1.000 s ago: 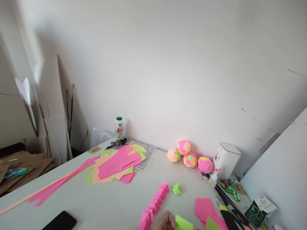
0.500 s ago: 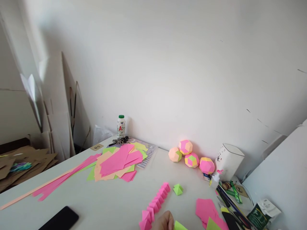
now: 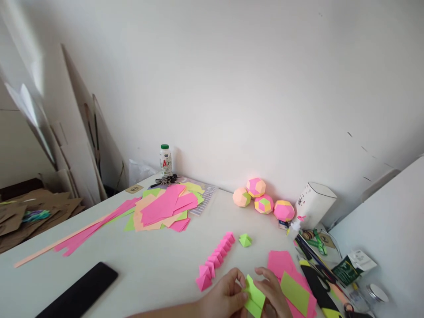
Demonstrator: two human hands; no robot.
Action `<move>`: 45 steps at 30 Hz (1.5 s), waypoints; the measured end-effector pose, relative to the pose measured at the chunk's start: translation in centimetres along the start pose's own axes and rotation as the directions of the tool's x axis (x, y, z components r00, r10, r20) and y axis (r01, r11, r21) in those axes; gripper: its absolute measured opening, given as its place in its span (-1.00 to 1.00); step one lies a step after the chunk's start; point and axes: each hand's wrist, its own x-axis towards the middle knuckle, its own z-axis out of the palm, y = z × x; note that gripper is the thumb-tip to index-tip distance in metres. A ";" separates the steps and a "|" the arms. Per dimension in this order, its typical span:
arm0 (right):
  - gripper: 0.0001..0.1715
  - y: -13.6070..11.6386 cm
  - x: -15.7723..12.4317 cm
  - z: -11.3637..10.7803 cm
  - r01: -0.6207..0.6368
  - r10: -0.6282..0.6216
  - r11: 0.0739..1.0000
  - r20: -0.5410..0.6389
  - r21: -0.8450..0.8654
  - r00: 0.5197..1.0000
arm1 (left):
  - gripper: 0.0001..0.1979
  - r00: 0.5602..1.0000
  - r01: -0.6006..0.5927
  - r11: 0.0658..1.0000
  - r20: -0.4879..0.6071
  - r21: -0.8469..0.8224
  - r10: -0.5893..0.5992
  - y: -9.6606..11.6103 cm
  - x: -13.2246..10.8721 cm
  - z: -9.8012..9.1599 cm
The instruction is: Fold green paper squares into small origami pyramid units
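Near the bottom edge, my left hand [image 3: 227, 295] pinches the left side of a creased light green paper piece [image 3: 254, 297]. My right hand [image 3: 273, 291] is at the same piece's right side, thumb and fingers curved around it, some of them hidden below. Just beyond my left hand runs a slanting row of folded pink paper pieces [image 3: 217, 259]. A folded green piece [image 3: 245, 240] stands apart at that row's far end. Right of my right hand lie pink sheets [image 3: 281, 261] with a flat green sheet [image 3: 294, 293] on top.
Four paper balls [image 3: 264, 204] sit by the wall. Loose coloured sheets [image 3: 162, 207], long strips [image 3: 89, 229], a bottle [image 3: 166, 161] and a black phone [image 3: 79, 291] are on the left. Scissors [image 3: 323, 278], a white container [image 3: 314, 205] and a jar [image 3: 376, 293] stand or lie right.
The view has tipped down, so the table sits higher in it. Both hands and the green piece now show more fully; my right hand has come into view.
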 end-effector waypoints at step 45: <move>-0.55 -2.0 1.9 -0.5 -0.390 0.351 0.918 0.315 0.069 0.882 | -0.55 0.982 0.183 0.957 -0.094 0.227 -0.165 2.5 -1.6 0.7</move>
